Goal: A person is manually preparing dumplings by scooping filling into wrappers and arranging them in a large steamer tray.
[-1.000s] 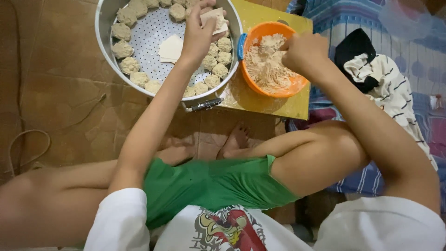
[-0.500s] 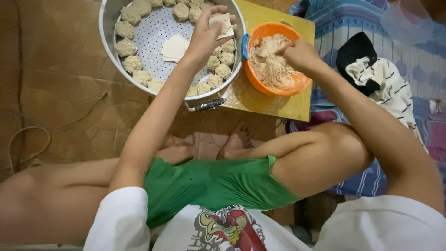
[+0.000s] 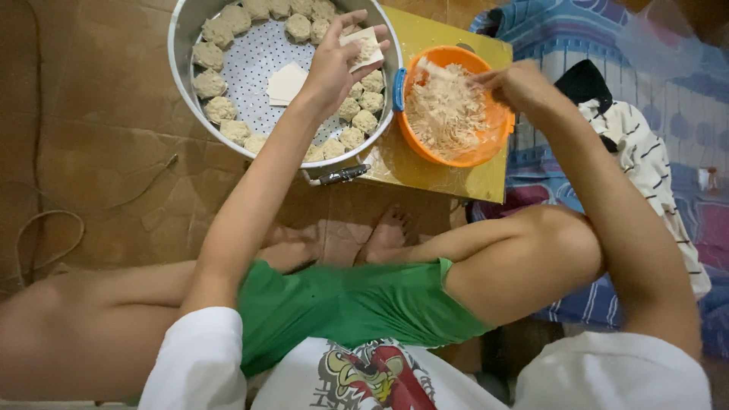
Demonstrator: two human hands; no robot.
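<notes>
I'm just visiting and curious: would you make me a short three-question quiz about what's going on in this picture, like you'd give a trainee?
1. True or false: the left hand holds a square wrapper with a bit of filling on it.
2. What does the orange bowl hold? A) water B) shredded pale filling C) whole eggs
3. Where do the finished dumplings lie in the round metal steamer tray?

Key
1. True; the hand is over the tray.
2. B; the right hand reaches into the bowl at its rim.
3. Around the edge, in a ring; spare wrappers lie in the middle on the perforated floor.
</notes>
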